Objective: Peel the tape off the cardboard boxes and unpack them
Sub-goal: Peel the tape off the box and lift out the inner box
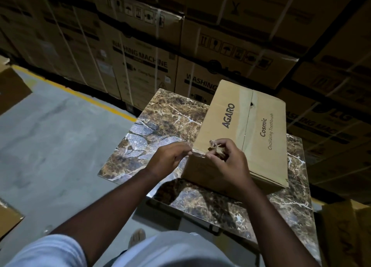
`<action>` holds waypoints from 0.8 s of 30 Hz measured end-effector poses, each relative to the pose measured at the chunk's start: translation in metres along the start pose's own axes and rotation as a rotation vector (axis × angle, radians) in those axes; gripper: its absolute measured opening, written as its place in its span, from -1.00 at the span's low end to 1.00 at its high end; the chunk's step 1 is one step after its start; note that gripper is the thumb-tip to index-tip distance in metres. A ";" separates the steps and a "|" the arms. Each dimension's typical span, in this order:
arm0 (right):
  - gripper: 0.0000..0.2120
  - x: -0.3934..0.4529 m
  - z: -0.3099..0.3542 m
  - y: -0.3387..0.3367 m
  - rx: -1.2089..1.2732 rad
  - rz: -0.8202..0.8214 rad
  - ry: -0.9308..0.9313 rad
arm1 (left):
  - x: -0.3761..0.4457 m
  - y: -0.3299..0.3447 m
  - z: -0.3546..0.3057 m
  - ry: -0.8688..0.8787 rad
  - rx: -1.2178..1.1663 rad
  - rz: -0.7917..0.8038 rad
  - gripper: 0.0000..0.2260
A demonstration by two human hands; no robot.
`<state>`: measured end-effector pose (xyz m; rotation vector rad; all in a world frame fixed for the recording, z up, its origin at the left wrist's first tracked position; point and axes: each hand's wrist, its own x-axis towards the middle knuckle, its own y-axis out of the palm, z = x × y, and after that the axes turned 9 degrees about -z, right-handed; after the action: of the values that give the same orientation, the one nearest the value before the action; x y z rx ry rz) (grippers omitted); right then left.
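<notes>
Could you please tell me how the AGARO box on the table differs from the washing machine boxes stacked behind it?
The AGARO box is small, light tan and sealed with clear tape; the washing machine boxes are far larger, darker and bound with white straps. The AGARO box rests on the marble-patterned table; the others form a stacked wall. Both are printed cardboard.

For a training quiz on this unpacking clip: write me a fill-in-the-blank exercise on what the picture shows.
1. The brand printed on the cardboard box is ____.
2. The box rests on a ____-patterned table.
3. The right hand holds a crumpled wad of peeled ____.
4. The left hand pinches tape at the box's near ____.

Missing words: AGARO; marble; tape; edge
</notes>
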<state>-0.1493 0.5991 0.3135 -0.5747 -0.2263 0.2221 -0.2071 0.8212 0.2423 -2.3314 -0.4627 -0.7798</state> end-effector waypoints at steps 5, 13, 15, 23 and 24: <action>-0.65 0.000 0.002 0.002 0.086 0.008 0.039 | 0.005 -0.006 0.011 0.168 0.097 0.086 -0.81; -0.66 0.000 0.002 0.003 0.129 0.037 0.053 | 0.015 -0.004 0.006 -0.040 0.055 0.215 -0.84; -0.67 0.000 0.001 0.002 0.150 0.042 0.055 | 0.005 0.000 0.003 -0.279 -0.100 0.181 -0.94; -0.69 0.000 -0.003 0.003 0.130 0.041 0.037 | 0.036 -0.013 -0.035 -0.993 -0.383 0.189 -0.50; -0.69 0.000 -0.003 0.003 0.126 0.039 0.033 | 0.037 -0.012 -0.035 -1.054 -0.380 0.314 -0.45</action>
<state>-0.1489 0.6004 0.3089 -0.4573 -0.1680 0.2630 -0.1991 0.8120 0.2933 -2.9318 -0.3608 0.6303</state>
